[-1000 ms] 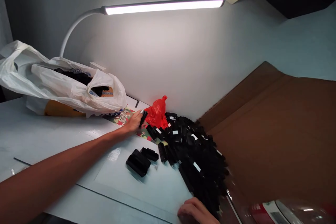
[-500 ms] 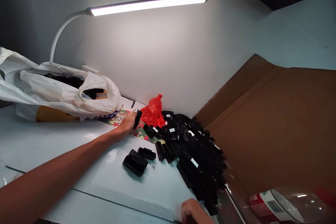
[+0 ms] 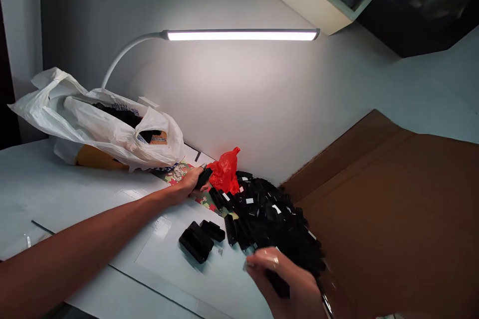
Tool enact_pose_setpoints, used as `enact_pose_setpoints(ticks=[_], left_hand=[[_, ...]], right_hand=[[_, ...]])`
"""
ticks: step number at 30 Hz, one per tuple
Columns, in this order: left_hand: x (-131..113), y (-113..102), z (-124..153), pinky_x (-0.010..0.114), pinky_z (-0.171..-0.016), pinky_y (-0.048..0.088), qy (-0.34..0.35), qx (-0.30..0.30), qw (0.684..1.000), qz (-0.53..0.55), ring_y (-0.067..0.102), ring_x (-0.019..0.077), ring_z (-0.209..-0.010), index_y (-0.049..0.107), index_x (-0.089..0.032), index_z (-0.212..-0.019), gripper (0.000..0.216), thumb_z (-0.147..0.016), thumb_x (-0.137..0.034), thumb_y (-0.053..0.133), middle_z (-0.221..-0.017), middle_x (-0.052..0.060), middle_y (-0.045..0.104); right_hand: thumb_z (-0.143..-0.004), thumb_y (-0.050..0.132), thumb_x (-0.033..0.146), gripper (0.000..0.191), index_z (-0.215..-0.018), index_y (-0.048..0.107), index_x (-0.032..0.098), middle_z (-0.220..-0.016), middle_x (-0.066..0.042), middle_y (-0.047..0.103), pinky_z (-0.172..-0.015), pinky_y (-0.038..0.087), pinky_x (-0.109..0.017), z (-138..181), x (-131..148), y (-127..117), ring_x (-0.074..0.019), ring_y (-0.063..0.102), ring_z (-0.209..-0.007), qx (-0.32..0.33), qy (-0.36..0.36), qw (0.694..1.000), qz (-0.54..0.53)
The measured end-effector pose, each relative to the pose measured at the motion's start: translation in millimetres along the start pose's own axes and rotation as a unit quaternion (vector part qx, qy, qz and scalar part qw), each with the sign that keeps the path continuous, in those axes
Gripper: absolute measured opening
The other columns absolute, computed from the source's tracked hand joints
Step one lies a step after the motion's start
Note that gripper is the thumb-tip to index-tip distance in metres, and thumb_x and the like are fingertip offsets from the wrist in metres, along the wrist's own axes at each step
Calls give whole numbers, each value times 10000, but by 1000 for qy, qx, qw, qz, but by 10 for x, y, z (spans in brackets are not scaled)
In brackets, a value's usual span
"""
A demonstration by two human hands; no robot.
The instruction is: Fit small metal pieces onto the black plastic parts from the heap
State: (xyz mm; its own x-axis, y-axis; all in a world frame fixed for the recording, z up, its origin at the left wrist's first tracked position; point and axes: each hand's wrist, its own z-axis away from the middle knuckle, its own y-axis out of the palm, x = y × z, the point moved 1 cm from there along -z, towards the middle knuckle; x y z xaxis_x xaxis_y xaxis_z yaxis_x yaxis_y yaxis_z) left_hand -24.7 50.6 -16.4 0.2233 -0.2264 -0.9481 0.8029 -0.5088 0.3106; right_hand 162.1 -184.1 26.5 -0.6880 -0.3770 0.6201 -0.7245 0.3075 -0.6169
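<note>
My left hand (image 3: 191,182) reaches far across the white table and is closed round a small black plastic part (image 3: 204,177), next to a red plastic bag (image 3: 225,170). A big heap of similar black parts (image 3: 269,214) with white labels lies to the right of it. My right hand (image 3: 286,279) hovers near the front edge of the heap, fingers curled round a dark part (image 3: 279,284), blurred by motion. Two black parts (image 3: 200,238) lie apart on the table in front of the heap.
A white plastic bag (image 3: 108,129) with dark contents lies at the back left. A lit white desk lamp (image 3: 239,35) hangs over the table. A brown cardboard flap (image 3: 392,209) fills the right side. Small silvery pieces (image 3: 178,171) lie on a patterned sheet by my left hand.
My right hand has risen from the table's front edge to the heap and closed on a dark part. My left hand stays by the red bag. The view has tilted up.
</note>
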Motion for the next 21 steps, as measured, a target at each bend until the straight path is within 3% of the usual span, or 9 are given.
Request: enact_pose_setpoints(ticks=[1, 5, 8, 14, 21], left_hand=[[3, -17, -6, 255, -438, 109, -3, -7, 1000, 17, 214, 80, -379, 414, -208, -582, 477, -988, -446, 341, -452, 4, 415], [6, -60, -20, 245, -429, 110, 3, -15, 999, 46, 218, 87, -393, 448, -210, -620, 387, -919, -450, 401, -448, -4, 412], [15, -55, -22, 251, -432, 157, 34, 20, 999, 16, 261, 93, -401, 454, -202, -554, 383, -857, -436, 435, -435, 18, 407], [90, 68, -46, 257, -427, 233, 57, 49, 997, -23, 346, 108, -392, 429, -219, -558, 342, -782, -462, 518, -427, 4, 394], [97, 215, 10, 232, -400, 229, 30, 40, 999, -12, 394, 94, -398, 486, -196, -601, 334, -763, -439, 647, -477, -16, 433]], right_hand=[[-950, 720, 358, 144, -866, 785, 262, -826, -68, 753, -686, 606, -320, -214, 41, 48, -229, 714, -742, 5, -21, 1000, -11], [-940, 706, 380, 169, -884, 755, 229, -918, -70, 781, -808, 600, -340, -980, 12, 366, -228, 733, -861, -1, 12, 994, -109], [-837, 772, 407, 212, -804, 712, 206, -1064, -108, 783, -837, 592, -360, -1288, -189, 651, -260, 731, -981, -57, 35, 974, -217], [-821, 793, 378, 200, -803, 709, 197, -1171, -112, 764, -1013, 534, -418, -1225, -436, 925, -271, 702, -1109, -102, 75, 939, -321], [-812, 792, 404, 221, -786, 716, 198, -1096, -114, 771, -971, 563, -429, -1196, -502, 1011, -267, 723, -1009, -122, 88, 941, -304]])
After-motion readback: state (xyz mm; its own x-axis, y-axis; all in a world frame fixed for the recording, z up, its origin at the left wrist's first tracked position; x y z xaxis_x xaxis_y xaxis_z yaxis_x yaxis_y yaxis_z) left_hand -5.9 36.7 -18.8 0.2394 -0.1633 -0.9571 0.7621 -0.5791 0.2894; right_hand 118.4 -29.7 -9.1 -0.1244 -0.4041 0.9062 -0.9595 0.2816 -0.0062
